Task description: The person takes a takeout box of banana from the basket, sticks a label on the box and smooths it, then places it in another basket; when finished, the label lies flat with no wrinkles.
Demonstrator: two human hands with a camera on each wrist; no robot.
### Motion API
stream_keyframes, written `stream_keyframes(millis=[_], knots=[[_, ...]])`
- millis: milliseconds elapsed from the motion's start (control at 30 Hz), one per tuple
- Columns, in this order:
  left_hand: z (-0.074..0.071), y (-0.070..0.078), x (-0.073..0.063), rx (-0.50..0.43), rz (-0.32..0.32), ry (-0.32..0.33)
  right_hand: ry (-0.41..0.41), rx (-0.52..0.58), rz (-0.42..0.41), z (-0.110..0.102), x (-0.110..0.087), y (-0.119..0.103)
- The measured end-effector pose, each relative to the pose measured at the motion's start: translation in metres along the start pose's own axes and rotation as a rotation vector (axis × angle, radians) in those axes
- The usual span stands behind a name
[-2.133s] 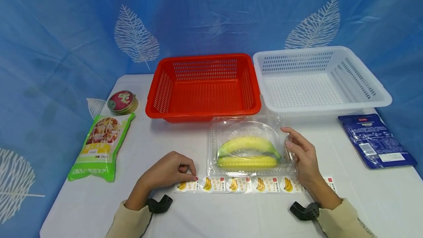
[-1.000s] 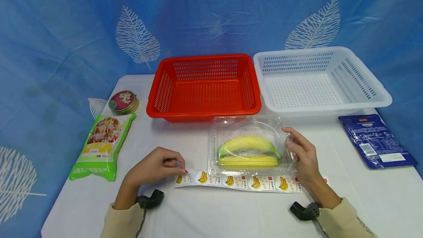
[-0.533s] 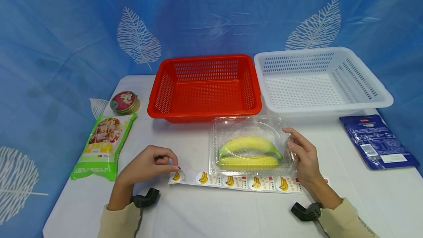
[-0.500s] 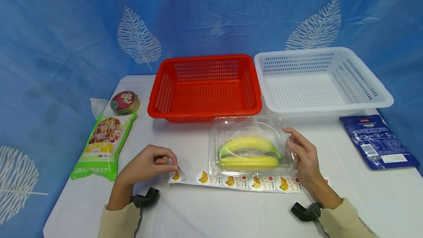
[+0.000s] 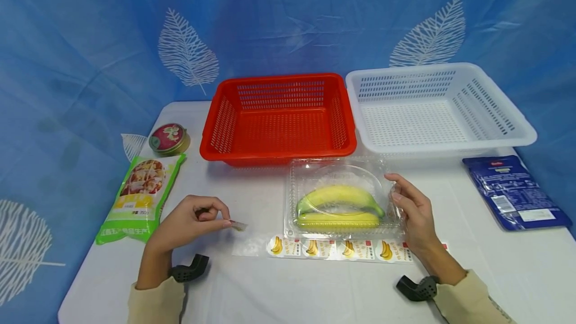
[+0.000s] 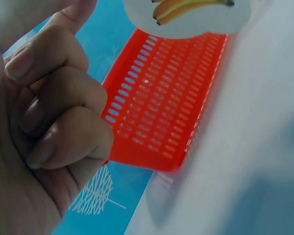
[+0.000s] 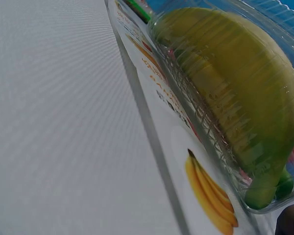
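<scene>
My left hand pinches a banana sticker between thumb and index finger, above the left end of the sticker strip. In the left wrist view the sticker hangs off its backing, and the other fingers are curled toward the palm. On the right, my right hand holds the right edge of a clear plastic clamshell box. Inside the closed box lie two bananas. The strip runs along the box's front edge, partly beneath my right wrist, its left end bare of a label.
Behind the box stand a red basket and a white basket, side by side. A green food bag and a round tin lie at the left. A dark blue pouch lies at the right edge.
The left hand has moved left and peeled the end sticker away; it has come off the strip, whose left end lies flat again. The right hand stays on the box.
</scene>
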State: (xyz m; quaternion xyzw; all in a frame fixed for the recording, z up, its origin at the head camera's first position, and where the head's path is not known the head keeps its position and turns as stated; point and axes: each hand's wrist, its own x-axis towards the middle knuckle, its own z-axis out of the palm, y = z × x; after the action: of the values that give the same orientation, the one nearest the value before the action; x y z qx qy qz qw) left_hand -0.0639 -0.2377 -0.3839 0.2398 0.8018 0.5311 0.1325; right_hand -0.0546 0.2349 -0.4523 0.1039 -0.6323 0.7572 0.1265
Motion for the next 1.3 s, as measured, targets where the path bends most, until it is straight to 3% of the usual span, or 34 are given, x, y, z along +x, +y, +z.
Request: stream_keyframes(millis=[233,667,967,1300], knots=[[0.005,0.011,0.013,0.061,-0.054,-0.033,-0.006,0.011,-0.013,0.001,-0.001,-0.002],[0.018,0.047,0.061,0.232,0.075,-0.167,-0.037,0.060,-0.060,0.001,0.000,0.002],[0.028,0.076,0.099,0.270,0.193,-0.289,-0.024,0.006,-0.048,0.000,0.000,0.001],[0.045,0.082,0.146,0.266,0.252,-0.388,-0.031,-0.019,-0.021,0.000,0.001,-0.002]])
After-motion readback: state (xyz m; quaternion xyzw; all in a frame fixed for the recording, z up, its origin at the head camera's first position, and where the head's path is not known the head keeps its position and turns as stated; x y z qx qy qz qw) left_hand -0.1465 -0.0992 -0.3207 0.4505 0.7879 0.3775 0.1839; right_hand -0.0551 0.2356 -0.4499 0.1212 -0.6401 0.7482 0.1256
